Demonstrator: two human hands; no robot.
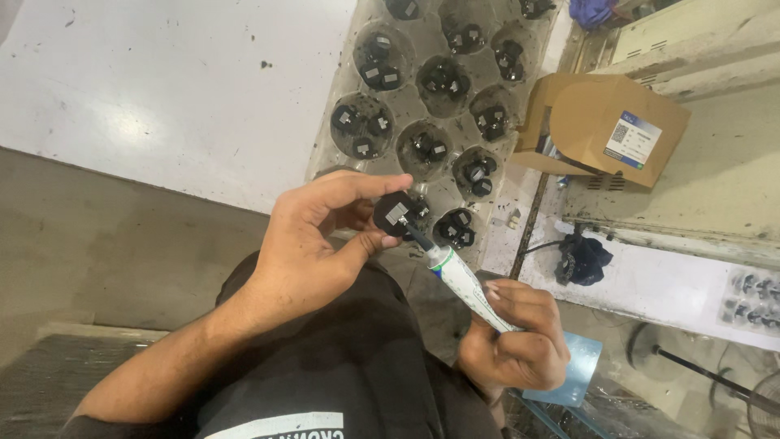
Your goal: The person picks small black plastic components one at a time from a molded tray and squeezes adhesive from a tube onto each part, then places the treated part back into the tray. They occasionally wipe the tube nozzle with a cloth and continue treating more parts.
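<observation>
- Left hand holds a small black round part pinched between thumb below and fingers above; the part sits at the fingertips, its face with a pale metal tab turned toward the camera.
- Right hand is closed around a white tube with a green band and a dark nozzle; the tube slants up and left from the fist.
- Nozzle tip touches the lower right edge of the black round part, so tube and part meet just beside the left thumb.
- Both hands are raised above the person's lap, in front of a dark shirt.
- Clear plastic tray lies directly behind the hands on a white table; its round pockets each hold several small black parts of the same kind.
- Left fingers and the held part cover part of the nearest tray pockets, so what those pockets hold cannot be fully seen.
- Brown cardboard box with a white label stands to the right of the tray, well apart from the hands.
- Black bundle of cable or cloth lies on a white ledge to the right, near the right hand but not touching it.
- Blue flat piece shows just below the right hand.
</observation>
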